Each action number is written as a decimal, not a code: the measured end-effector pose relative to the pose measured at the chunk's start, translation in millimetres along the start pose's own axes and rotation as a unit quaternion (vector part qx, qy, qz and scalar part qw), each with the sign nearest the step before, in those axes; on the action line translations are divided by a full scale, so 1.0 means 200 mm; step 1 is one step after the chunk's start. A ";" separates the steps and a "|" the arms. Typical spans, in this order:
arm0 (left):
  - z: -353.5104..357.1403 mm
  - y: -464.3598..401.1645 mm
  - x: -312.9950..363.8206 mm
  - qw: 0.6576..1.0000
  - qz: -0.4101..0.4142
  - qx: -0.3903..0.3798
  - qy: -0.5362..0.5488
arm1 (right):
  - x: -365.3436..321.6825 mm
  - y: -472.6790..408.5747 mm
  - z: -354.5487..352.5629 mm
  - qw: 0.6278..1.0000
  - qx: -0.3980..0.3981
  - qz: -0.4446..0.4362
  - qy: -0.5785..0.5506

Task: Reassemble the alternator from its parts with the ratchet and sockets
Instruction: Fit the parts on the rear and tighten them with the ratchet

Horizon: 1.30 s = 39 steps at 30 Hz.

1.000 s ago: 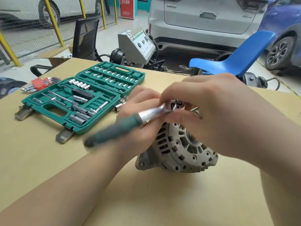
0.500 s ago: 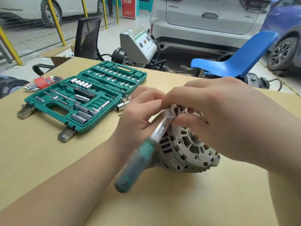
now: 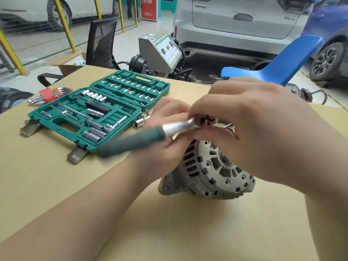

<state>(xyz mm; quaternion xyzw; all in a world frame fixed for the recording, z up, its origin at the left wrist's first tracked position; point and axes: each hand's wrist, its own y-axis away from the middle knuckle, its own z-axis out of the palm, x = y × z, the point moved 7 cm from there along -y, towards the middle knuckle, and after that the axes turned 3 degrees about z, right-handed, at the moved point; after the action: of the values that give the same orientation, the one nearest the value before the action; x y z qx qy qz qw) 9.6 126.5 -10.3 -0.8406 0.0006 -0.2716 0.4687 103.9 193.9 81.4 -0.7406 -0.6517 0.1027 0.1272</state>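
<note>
The left hand [image 3: 165,136] gripped the ratchet [image 3: 150,134]; the right hand [image 3: 244,125] pinched its head. The alternator [image 3: 209,170] looked heavy and hard, best held by its body.

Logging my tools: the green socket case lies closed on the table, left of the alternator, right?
Not quite. In the head view the green socket case lies open, sockets and bits showing in both halves. It does lie on the table, left of the alternator.

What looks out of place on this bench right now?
A few loose sockets lie on the table beside the open green socket case rather than in its slots. Nothing looks damaged or spilled.
</note>
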 end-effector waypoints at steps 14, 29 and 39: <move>-0.01 0.01 -0.01 0.999 -0.003 0.035 0.012 | 0.03 0.06 -0.02 0.997 0.075 0.004 0.030; -0.01 0.00 0.01 0.999 0.001 0.034 0.027 | 0.04 0.04 -0.03 0.998 0.057 0.028 0.010; 0.00 0.02 -0.03 1.000 -0.025 0.012 0.010 | 0.05 0.07 -0.03 0.998 0.026 -0.013 0.048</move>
<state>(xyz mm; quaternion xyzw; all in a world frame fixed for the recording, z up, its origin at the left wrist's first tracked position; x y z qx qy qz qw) 5.9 126.1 -15.7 -0.8317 -0.0185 -0.2916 0.4721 119.8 201.6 82.6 -0.7324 -0.6517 0.0821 0.1793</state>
